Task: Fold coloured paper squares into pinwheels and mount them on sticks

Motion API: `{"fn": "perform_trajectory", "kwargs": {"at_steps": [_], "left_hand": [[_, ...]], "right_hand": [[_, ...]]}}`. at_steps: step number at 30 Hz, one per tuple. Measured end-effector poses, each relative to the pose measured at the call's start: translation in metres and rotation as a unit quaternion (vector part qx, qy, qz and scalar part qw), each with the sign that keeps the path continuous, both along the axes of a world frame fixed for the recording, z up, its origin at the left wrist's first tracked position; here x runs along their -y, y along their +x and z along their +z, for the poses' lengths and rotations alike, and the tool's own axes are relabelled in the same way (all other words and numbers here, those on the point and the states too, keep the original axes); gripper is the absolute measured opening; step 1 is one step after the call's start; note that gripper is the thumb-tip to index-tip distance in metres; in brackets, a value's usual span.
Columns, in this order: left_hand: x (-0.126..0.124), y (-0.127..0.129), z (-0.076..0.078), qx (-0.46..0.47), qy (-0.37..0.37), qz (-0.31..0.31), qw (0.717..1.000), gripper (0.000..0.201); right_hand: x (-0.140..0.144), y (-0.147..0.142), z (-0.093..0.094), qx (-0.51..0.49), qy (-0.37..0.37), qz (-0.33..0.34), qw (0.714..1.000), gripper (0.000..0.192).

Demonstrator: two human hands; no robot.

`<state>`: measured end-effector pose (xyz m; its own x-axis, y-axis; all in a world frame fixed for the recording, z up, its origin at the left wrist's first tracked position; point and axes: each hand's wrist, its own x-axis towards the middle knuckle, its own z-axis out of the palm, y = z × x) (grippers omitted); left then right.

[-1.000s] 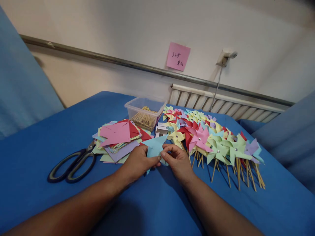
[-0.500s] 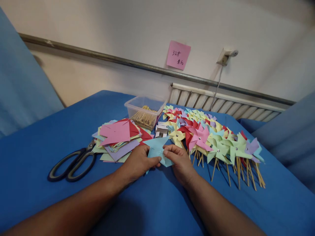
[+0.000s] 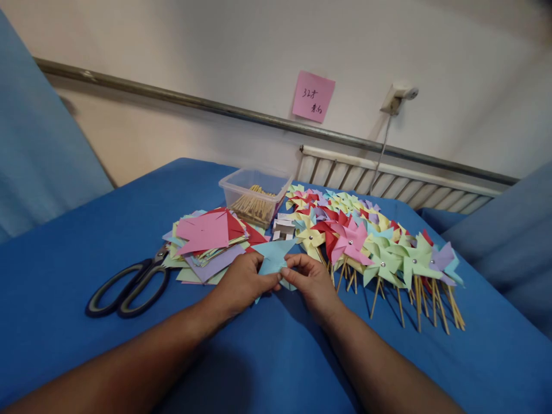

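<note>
1. My left hand rests low on the blue worktop, with the fingers curled and nearly closed. Its thumb and fingertips pinch the left edge of a light blue paper piece.
2. My right hand is also nearly closed. Its thumb and first fingers pinch the same light blue paper piece at its right lower edge, so the tips of both hands almost meet.
3. The light blue paper piece is between my two hands, just above the worktop. Its pointed corners stand out above my fingers, toward the far side. I cannot tell how many folds it has, because my fingers cover its lower part.
4. Just beside my left hand, on the far left, lies a stack of coloured paper sheets, with a pink sheet on top.
5. Left of this stack lie black scissors flat on the worktop, apart from my hand.
6. To the right of my right hand lies a wide heap of finished pinwheels on wooden sticks, the sticks pointing toward me.
7. Behind the paper stack stands a clear plastic box with wooden sticks inside.
8. On the wall behind hangs a pink note.
</note>
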<state>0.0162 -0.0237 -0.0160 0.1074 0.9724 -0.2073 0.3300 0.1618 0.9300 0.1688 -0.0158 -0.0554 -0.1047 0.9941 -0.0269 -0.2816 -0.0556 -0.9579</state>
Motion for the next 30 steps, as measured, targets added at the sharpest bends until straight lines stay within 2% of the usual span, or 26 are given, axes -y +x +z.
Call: {"fn": "perform_trajectory", "kwargs": {"at_steps": [9, 14, 19, 24, 30], "left_hand": [[0.0, -0.001, -0.003, 0.007, 0.0, 0.002, 1.0, 0.023], [0.002, 0.001, 0.001, 0.055, -0.001, 0.014, 0.998, 0.028], [0.0, -0.001, 0.005, 0.099, 0.017, 0.003, 0.995, 0.032], [-0.001, -0.004, 0.003, 0.106, 0.027, 0.001, 0.994, 0.034], [0.0, -0.005, 0.002, 0.073, 0.011, -0.035, 0.997, 0.038]], "right_hand": [[0.0, -0.001, 0.001, 0.013, 0.005, -0.011, 1.0, 0.026], [-0.001, 0.0, -0.002, 0.016, 0.019, -0.012, 1.0, 0.024], [-0.002, 0.004, 0.0, 0.061, 0.088, -0.019, 0.994, 0.018], [0.001, 0.008, 0.004, 0.155, 0.175, -0.015, 0.972, 0.01], [0.007, 0.007, 0.01, 0.216, 0.196, -0.035, 0.956, 0.007]]}}
